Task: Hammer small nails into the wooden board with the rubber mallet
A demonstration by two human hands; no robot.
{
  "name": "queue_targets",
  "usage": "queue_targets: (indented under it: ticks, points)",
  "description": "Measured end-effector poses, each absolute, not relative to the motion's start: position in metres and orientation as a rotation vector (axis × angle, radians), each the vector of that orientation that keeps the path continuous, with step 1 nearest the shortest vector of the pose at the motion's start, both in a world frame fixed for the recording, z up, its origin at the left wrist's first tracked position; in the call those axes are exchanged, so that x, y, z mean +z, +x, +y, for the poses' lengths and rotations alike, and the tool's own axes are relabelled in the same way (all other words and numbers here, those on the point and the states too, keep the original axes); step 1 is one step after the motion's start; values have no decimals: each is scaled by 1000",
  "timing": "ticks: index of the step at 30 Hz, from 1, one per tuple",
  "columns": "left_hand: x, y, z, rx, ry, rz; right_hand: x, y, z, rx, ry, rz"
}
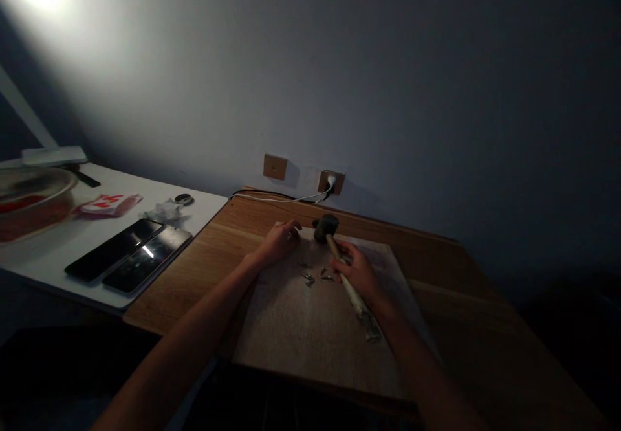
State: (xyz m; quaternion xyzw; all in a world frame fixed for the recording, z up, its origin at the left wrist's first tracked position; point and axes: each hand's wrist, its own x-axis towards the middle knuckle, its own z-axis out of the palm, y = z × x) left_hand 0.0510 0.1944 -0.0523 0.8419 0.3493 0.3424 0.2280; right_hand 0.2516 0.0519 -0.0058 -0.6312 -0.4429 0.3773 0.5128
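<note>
Right hand (pixel 358 269) grips mallet (pixel 352 294), its head at board's (pixel 310 340) 12 o'clock; left hand (pixel 279 244) at 11, fingers loosely curled (can't tell if holding anything); small metal pieces (pixel 309 279) between.

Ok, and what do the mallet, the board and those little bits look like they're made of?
Mallet head: matte black, maybe rubber, as it shows little shine. Its handle: probably wood, brownish near the head, with a pale, rough lower part.

Board: likely wood or plywood, going by its dull tan surface.

Bits: probably metal, from their silvery glints.
</note>
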Motion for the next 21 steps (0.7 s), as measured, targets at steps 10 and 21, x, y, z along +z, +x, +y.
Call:
queue_targets:
  ticks: [10, 21]
  points:
    - [-47, 51, 190, 924, 2326, 960, -6, 248, 46, 1138, -1601, -1113]
    - [-46, 52, 190, 973, 2250, 988, -2, 231, 39, 1401, -1341, -1147]
